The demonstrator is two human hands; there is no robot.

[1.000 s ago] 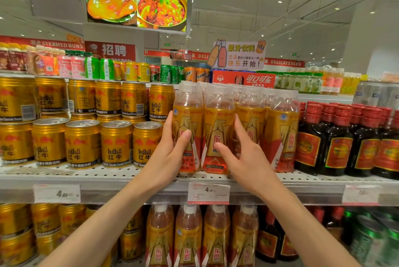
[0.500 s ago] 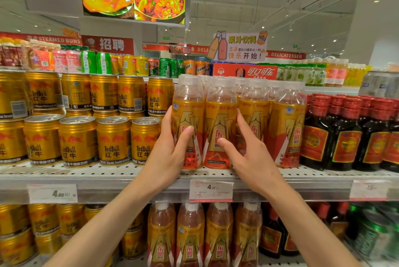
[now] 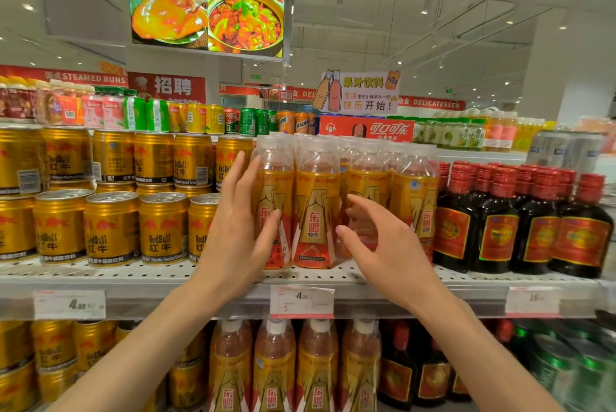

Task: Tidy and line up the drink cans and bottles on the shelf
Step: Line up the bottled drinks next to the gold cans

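Currently the left hand point(image 3: 238, 228) rests spread fingers against the leftmost clear orange-labelled plastic bottle point(image 3: 274, 205), apparently squaring it. Right hand point(image 3: 383, 245) hovers, fingers loosely curled, gripping nothing.

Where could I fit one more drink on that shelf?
Only the bare white perforated shelf strip in front of the orange plastic bottles looks free. Gold cans and dark red-capped bottles stand packed alongside, both hands in front.

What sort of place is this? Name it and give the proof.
A supermarket drinks aisle, most likely. Gold cans and orange bottles stand in rows on a shelf with price tags, and a DELICATESSEN sign hangs behind.
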